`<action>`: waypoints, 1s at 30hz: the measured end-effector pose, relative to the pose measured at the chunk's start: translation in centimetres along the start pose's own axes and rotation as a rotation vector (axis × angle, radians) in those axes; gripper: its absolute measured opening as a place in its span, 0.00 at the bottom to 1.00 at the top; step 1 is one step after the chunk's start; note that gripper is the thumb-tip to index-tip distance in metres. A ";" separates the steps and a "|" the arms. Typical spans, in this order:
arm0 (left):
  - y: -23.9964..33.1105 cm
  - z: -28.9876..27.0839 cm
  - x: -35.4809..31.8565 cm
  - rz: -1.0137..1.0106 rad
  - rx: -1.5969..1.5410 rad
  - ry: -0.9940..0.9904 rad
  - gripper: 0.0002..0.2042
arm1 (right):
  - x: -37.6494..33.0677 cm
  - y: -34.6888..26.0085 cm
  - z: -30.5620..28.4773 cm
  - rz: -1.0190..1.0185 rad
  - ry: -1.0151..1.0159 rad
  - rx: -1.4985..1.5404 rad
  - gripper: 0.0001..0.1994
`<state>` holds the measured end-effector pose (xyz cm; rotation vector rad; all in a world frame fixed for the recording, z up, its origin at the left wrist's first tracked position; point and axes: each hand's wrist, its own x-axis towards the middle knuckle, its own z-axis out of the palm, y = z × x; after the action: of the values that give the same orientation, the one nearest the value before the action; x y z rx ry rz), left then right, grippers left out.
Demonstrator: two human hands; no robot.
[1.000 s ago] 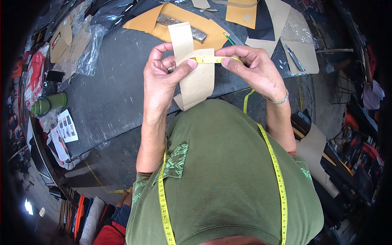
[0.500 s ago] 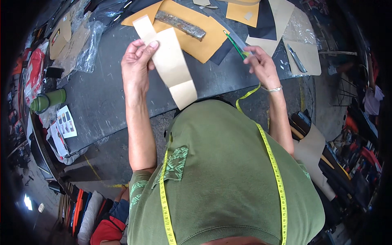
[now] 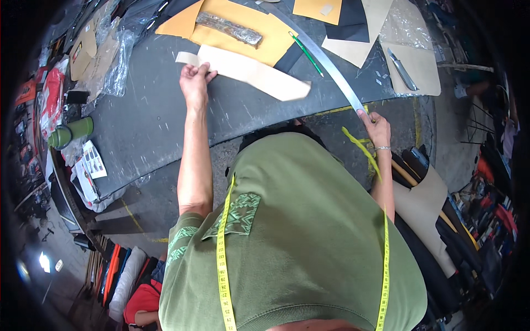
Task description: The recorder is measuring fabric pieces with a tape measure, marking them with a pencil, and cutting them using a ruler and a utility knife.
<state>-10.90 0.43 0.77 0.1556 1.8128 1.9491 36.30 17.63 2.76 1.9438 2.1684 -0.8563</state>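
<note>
My left hand [image 3: 194, 88] pinches a cream paper pattern strip [image 3: 251, 73] near its left end, where a small flap sticks out. The strip slants rightward, low over the dark worktable [image 3: 154, 116]. At the table's front edge, my right hand [image 3: 379, 131] grips the near end of a long metal ruler [image 3: 337, 74], which stretches away across the tabletop. Between strip and ruler lies a green pencil [image 3: 306, 54]. A yellow tape measure [image 3: 222, 259] hangs down both sides of my green shirt, its loose end dangling beside my right wrist.
Behind the strip, a plastic-wrapped bar [image 3: 229, 29] rests on an orange-yellow sheet [image 3: 270, 36]. A utility knife [image 3: 403, 70] lies on cream card at the right. A green bottle [image 3: 70, 132] and printed sheet [image 3: 94, 160] are at the left. Material rolls [image 3: 411, 171] stand right of me.
My left hand has lowered the strip and swung it rightward. The pencil has left my right hand and lies on the table; that hand has moved nearer, holding the ruler's end.
</note>
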 end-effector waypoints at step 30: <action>1.5 -23.4 0.4 0.036 0.142 0.208 0.22 | -7.4 -12.5 5.8 -0.416 -0.018 0.030 0.20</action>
<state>-20.81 -20.73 -0.72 0.0324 2.0971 1.9215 24.22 8.04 5.29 1.5054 2.6087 -0.9569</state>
